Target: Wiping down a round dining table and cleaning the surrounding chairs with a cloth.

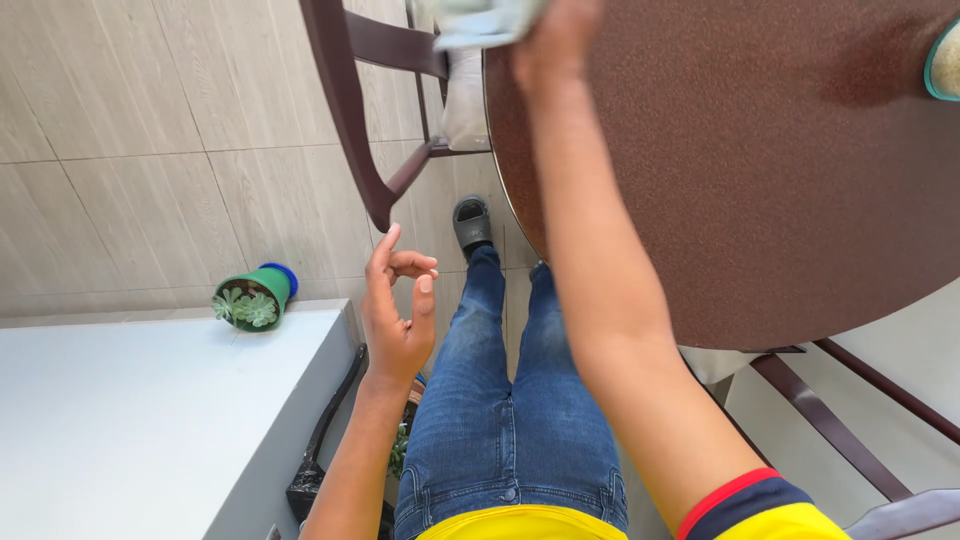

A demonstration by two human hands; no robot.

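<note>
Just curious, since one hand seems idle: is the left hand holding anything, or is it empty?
Empty. The left hand hangs open beside the jeans, fingers loosely curled around nothing.

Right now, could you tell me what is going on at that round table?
A person stands at the round brown table, right hand stretched out and pressing a pale cloth at its far edge. The left hand hangs empty and half open over the tiled floor. A dark wooden chair stands beside the table, and a green potted succulent sits near the white ledge.
</note>
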